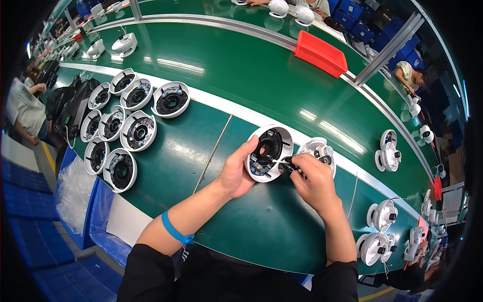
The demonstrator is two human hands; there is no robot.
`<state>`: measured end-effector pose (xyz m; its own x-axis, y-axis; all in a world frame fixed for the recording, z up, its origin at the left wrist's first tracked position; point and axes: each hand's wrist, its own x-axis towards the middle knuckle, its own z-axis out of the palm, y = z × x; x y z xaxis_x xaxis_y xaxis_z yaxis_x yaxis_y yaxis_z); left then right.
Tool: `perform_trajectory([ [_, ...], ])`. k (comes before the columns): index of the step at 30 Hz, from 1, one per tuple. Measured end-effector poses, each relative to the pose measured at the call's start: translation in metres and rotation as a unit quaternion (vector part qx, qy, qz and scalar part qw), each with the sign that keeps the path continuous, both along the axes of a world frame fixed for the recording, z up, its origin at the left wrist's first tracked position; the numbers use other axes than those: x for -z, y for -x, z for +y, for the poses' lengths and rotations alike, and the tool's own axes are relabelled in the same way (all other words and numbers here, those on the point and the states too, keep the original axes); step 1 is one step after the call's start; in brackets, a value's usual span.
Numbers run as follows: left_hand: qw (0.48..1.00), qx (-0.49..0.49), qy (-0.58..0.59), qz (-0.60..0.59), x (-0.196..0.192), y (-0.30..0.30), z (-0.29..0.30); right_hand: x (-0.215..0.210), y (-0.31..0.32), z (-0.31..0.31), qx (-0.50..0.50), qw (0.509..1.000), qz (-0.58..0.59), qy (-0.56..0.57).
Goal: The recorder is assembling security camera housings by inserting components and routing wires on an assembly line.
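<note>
My left hand (235, 170) is closed on the rim of a round white camera housing (287, 143), tilted so its open side shows. Inside are a black ring-shaped part and a small blue circuit board (259, 167). The fingers of my right hand (316, 183) are pinched together at the housing's right edge. A small dark piece (288, 165) with a pale tip shows at those fingertips and reaches toward the board; its kind is unclear. Right behind this hand stands a white camera part (314, 145) with round lenses, partly hidden by the fingers.
Several similar open housings (138, 132) stand grouped on the left of the green bench (241, 221). White camera units (375, 249) sit at the right. Across the white rail lies a green conveyor belt (226, 60) with a red tray (321, 54) beyond. Other people work around.
</note>
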<state>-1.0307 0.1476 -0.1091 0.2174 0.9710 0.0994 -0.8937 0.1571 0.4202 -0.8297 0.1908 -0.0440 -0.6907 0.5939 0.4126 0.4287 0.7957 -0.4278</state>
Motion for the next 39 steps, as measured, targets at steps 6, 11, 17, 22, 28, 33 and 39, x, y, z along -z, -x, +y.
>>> perform_trajectory([
  [6, 1.0, 0.001, 0.0, 0.009, 0.007, 0.006, 0.0, 0.001, 0.004, 0.0, -0.005, 0.999, -0.031, -0.035],
  [11, 1.0, -0.01, 0.01, 0.024, 0.005, 0.007, -0.001, 0.003, 0.009, -0.006, -0.009, 0.998, -0.058, -0.015],
  [17, 0.999, -0.027, -0.016, 0.039, 0.002, 0.008, -0.002, 0.01, 0.015, -0.007, -0.032, 0.998, -0.054, -0.031],
  [22, 0.998, -0.019, -0.033, 0.041, 0.003, 0.008, -0.002, 0.013, 0.013, -0.005, -0.025, 0.997, -0.076, -0.015],
  [28, 0.997, -0.026, -0.054, 0.056, 0.006, 0.007, -0.001, 0.015, 0.015, -0.003, -0.053, 0.993, -0.066, -0.08],
  [33, 0.988, -0.047, -0.112, 0.097, 0.008, 0.01, -0.002, 0.017, 0.021, -0.007, -0.056, 0.973, -0.115, -0.192],
  [39, 0.967, -0.063, -0.144, 0.201, 0.004, 0.013, -0.006, 0.015, 0.025, -0.011, -0.052, 0.973, -0.131, -0.182],
])
